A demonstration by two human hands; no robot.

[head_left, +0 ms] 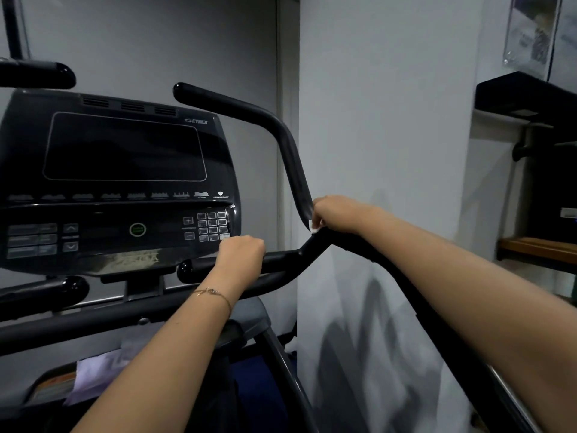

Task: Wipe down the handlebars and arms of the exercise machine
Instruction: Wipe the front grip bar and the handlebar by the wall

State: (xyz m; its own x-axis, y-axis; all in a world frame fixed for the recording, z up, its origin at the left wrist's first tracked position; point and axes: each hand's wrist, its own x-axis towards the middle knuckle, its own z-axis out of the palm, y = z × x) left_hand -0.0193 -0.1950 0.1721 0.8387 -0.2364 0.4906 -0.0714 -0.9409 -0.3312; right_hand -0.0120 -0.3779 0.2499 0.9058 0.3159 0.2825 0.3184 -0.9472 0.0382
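A person's right hand (335,214) is pinching a small white wipe (313,228), seemingly soft, light and best kept bunched in the fingers, against the bend of the rigid, glossy handlebar (282,260), while the left hand (240,254) is clenching that bar just inward, beneath the Cybex console (118,182).

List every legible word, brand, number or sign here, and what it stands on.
"CYBEX": console, top right.
"+": upper button beside the keypad.
"-": lower button.
Heart sign: under the screen.
Keypad, left buttons, orange sticker, wall poster: too blurred.
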